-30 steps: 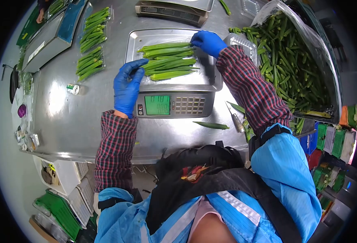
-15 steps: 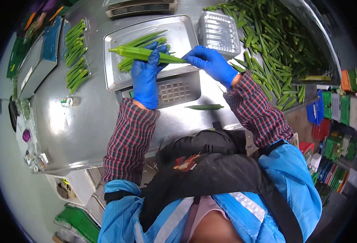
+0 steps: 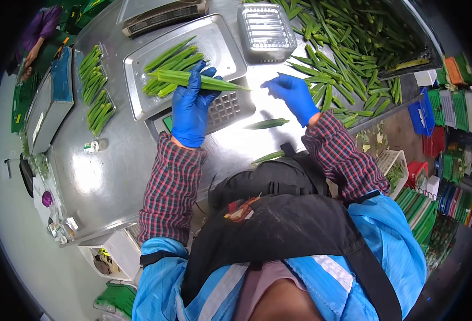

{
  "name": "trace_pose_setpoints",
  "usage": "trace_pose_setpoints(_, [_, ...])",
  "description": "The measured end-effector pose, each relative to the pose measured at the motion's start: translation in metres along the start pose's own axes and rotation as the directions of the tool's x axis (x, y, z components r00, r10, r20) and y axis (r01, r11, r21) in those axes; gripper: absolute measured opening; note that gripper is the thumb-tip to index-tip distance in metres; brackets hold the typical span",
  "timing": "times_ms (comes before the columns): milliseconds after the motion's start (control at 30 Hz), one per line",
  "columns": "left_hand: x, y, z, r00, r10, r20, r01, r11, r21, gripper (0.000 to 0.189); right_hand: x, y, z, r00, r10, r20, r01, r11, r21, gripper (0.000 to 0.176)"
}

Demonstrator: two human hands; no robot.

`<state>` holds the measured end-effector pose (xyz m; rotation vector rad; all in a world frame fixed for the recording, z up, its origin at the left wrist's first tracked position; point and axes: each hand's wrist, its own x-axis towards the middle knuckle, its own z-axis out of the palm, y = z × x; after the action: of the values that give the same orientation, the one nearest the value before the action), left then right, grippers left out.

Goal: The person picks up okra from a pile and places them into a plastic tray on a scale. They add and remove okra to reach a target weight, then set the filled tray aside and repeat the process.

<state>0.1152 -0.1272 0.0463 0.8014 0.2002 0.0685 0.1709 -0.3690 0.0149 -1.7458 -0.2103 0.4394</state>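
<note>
My left hand (image 3: 189, 109), in a blue glove, is closed around an okra pod (image 3: 217, 83), its tip pointing right. More okra pods (image 3: 174, 56) lie behind it on a metal tray (image 3: 134, 101) atop a scale (image 3: 230, 111). My right hand (image 3: 293, 96), also gloved, is just right of the pod's tip, apart from it. Its fingers are drawn together; whether anything small is between them is hidden. A loose okra pod (image 3: 267, 124) lies on the metal table below the hands, and another pod (image 3: 268, 157) lies near my apron.
Stacked clear plastic trays (image 3: 268, 32) stand right of the metal tray. A large okra heap (image 3: 348, 59) spreads at the right by a crate. Filled okra packs (image 3: 93, 80) line the left, near a grey box (image 3: 48, 107). Another person's arm (image 3: 32, 51) shows at upper left.
My right hand has come away from the pod's tip, moving right. My left hand still holds the pod. The view has shifted, bringing a second loose pod near my apron into sight.
</note>
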Motion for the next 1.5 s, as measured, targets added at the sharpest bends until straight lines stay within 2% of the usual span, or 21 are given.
trace_pose_setpoints(67, [-0.004, 0.004, 0.000, 0.997, -0.043, 0.062, 0.045, 0.999, -0.023, 0.044, -0.020, 0.046, 0.000, 0.996, 0.080, 0.032, -0.068, 0.961, -0.269, 0.016])
trace_pose_setpoints(100, [-0.005, 0.006, 0.003, 0.997, -0.040, 0.063, 0.041, 0.999, -0.023, 0.044, -0.029, 0.067, 0.002, 0.984, -0.066, 0.166, 0.149, 0.818, -0.556, 0.016])
trace_pose_setpoints(133, [-0.007, 0.008, 0.007, 0.997, -0.050, 0.067, 0.053, 0.998, -0.046, 0.045, -0.038, 0.076, 0.007, 0.930, -0.154, 0.334, 0.360, 0.558, -0.747, 0.018])
trace_pose_setpoints(200, [-0.010, 0.010, 0.010, 0.996, -0.060, 0.068, 0.065, 0.995, -0.070, 0.047, -0.043, 0.092, 0.013, 0.909, -0.166, 0.382, 0.411, 0.511, -0.755, 0.024])
trace_pose_setpoints(267, [-0.011, 0.011, 0.010, 0.990, -0.060, 0.130, 0.077, 0.989, -0.125, 0.049, -0.038, 0.108, 0.018, 0.923, -0.176, 0.342, 0.382, 0.329, -0.863, 0.020])
trace_pose_setpoints(300, [-0.012, 0.011, 0.009, 0.990, -0.061, 0.127, 0.077, 0.989, -0.124, 0.049, -0.036, 0.108, 0.017, 0.921, -0.226, 0.319, 0.388, 0.425, -0.818, 0.017])
trace_pose_setpoints(433, [-0.013, 0.011, 0.011, 0.988, -0.022, 0.152, 0.036, 0.995, -0.088, 0.048, -0.038, 0.086, 0.003, 0.881, -0.244, 0.405, 0.473, 0.431, -0.768, 0.018])
trace_pose_setpoints(467, [-0.012, 0.011, 0.013, 0.993, -0.002, 0.121, 0.006, 0.999, -0.039, 0.048, -0.039, 0.076, 0.004, 0.959, -0.224, 0.171, 0.281, 0.805, -0.523, 0.018])
trace_pose_setpoints(500, [-0.012, 0.010, 0.015, 0.993, -0.004, 0.118, 0.009, 0.999, -0.044, 0.048, -0.039, 0.061, 0.003, 0.996, -0.086, -0.037, 0.081, 0.990, -0.118, 0.021])
trace_pose_setpoints(533, [-0.012, 0.010, 0.018, 0.993, 0.015, 0.116, -0.018, 1.000, 0.025, 0.048, -0.031, 0.027, -0.005, 0.997, 0.071, 0.028, -0.073, 0.994, 0.079, 0.028])
trace_pose_setpoints(600, [-0.011, 0.007, 0.026, 0.991, 0.021, 0.129, -0.033, 0.995, 0.093, 0.047, -0.030, -0.039, -0.003, 0.997, 0.036, 0.072, -0.049, 0.980, 0.191, 0.027])
trace_pose_setpoints(700, [-0.010, 0.001, 0.043, 0.993, 0.037, 0.110, -0.058, 0.979, 0.196, 0.047, -0.030, -0.079, 0.005, 0.986, 0.037, 0.166, -0.056, 0.992, 0.112, 0.027])
trace_pose_setpoints(767, [-0.010, -0.001, 0.050, 0.990, 0.053, 0.129, -0.092, 0.942, 0.321, 0.048, -0.026, -0.076, 0.008, 0.987, 0.056, 0.148, -0.068, 0.995, 0.075, 0.027])
trace_pose_setpoints(867, [-0.010, -0.003, 0.053, 0.983, 0.081, 0.165, -0.136, 0.923, 0.361, 0.049, -0.022, -0.069, 0.007, 0.989, 0.074, 0.126, -0.080, 0.996, 0.046, 0.026])
trace_pose_setpoints(1067, [-0.008, -0.004, 0.049, 0.991, 0.005, 0.133, -0.044, 0.955, 0.294, 0.048, -0.025, -0.066, 0.000, 0.986, 0.083, 0.144, -0.099, 0.989, 0.110, 0.024])
trace_pose_setpoints(1133, [-0.007, -0.002, 0.049, 0.992, -0.001, 0.123, -0.032, 0.963, 0.268, 0.048, -0.024, -0.066, -0.005, 0.973, 0.067, 0.223, -0.122, 0.962, 0.243, 0.029])
trace_pose_setpoints(1333, [-0.001, 0.002, 0.039, 0.988, -0.082, 0.132, 0.058, 0.982, 0.178, 0.054, -0.022, -0.057, -0.011, 0.978, 0.070, 0.198, -0.112, 0.971, 0.213, 0.033])
trace_pose_setpoints(1400, [0.001, 0.007, 0.033, 0.987, -0.086, 0.139, 0.062, 0.984, 0.165, 0.056, -0.020, -0.033, -0.011, 0.969, 0.140, 0.205, -0.170, 0.976, 0.136, 0.032])
trace_pose_setpoints(1433, [0.000, 0.010, 0.030, 0.986, -0.091, 0.140, 0.064, 0.980, 0.189, 0.057, -0.022, -0.019, -0.006, 0.969, 0.138, 0.204, -0.136, 0.990, -0.020, 0.031])
trace_pose_setpoints(1467, [-0.001, 0.012, 0.028, 0.985, -0.100, 0.141, 0.069, 0.975, 0.212, 0.058, -0.017, -0.010, -0.007, 0.967, 0.114, 0.228, -0.111, 0.994, -0.023, 0.024])
trace_pose_setpoints(1500, [-0.006, 0.012, 0.029, 0.980, -0.122, 0.160, 0.072, 0.954, 0.290, 0.059, -0.025, 0.063, -0.006, 0.954, -0.088, 0.287, 0.263, 0.707, -0.656, 0.020])
